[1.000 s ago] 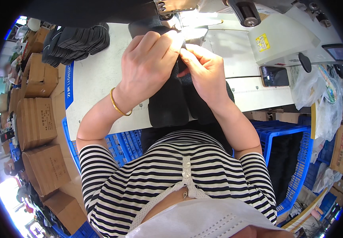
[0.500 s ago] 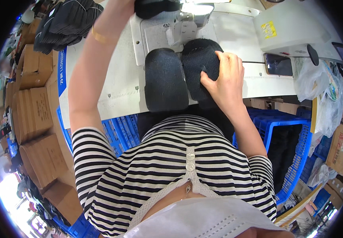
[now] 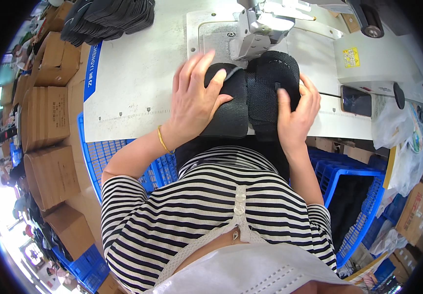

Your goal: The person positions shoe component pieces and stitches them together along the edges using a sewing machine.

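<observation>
Two dark pieces lie side by side at the table's near edge, below the sewing machine (image 3: pixel 258 41). The left one is a black insole-shaped pad (image 3: pixel 233 110), its far edge showing a grey curved rim. Over its left side spreads my left hand (image 3: pixel 194 90), fingers stretched apart, thumb and forefinger at the pad; the outer fingertips are blurred. The right one is a black mesh slipper-shaped piece (image 3: pixel 263 100) with a rounded far end. My right hand (image 3: pixel 297 110) grips its right edge, thumb on top, other fingers partly hidden at the side.
Stacked black pieces (image 3: pixel 108 19) lie at the table's far left. A phone (image 3: pixel 356 101) rests right, near the machine's pale housing (image 3: pixel 368 63). Blue crates (image 3: pixel 351 169) stand below the table, cardboard boxes (image 3: pixel 47 117) along the left, plastic bags (image 3: pixel 402 127) at right.
My left hand has come back from a black item at the far edge to the left pad. My right hand stays on the mesh piece. The view has shifted, so the table appears further right.
</observation>
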`<state>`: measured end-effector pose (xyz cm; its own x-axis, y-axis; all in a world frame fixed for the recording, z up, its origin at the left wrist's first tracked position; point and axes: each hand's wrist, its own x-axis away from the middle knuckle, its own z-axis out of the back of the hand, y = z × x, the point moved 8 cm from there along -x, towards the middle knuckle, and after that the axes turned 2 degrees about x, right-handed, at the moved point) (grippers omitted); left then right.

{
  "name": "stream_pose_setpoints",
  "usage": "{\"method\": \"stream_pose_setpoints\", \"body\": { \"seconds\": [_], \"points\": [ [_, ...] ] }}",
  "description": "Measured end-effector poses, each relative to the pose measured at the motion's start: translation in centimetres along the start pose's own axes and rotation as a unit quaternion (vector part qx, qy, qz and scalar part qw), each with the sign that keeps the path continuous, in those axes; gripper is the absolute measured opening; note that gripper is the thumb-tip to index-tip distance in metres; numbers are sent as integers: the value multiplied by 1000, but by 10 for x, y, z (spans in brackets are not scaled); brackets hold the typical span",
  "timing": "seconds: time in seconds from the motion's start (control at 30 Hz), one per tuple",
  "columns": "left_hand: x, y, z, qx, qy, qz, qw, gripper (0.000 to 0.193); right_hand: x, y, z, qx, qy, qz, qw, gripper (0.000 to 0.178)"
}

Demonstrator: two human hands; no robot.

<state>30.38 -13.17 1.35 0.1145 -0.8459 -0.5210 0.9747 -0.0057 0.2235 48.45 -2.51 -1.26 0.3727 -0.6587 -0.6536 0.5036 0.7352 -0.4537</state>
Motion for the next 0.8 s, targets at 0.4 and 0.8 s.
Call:
{"method": "stream_pose_setpoints", "body": {
  "seconds": [0.4,0.8],
  "points": [
    [-17,-15,1,686,27,330,648,24,-44,-53,-26,-605,-178,-167,757,37],
    [-9,-43,8,692,165,303,634,21,-5,-47,-13,-493,-138,-149,846,12]
  ]
}}
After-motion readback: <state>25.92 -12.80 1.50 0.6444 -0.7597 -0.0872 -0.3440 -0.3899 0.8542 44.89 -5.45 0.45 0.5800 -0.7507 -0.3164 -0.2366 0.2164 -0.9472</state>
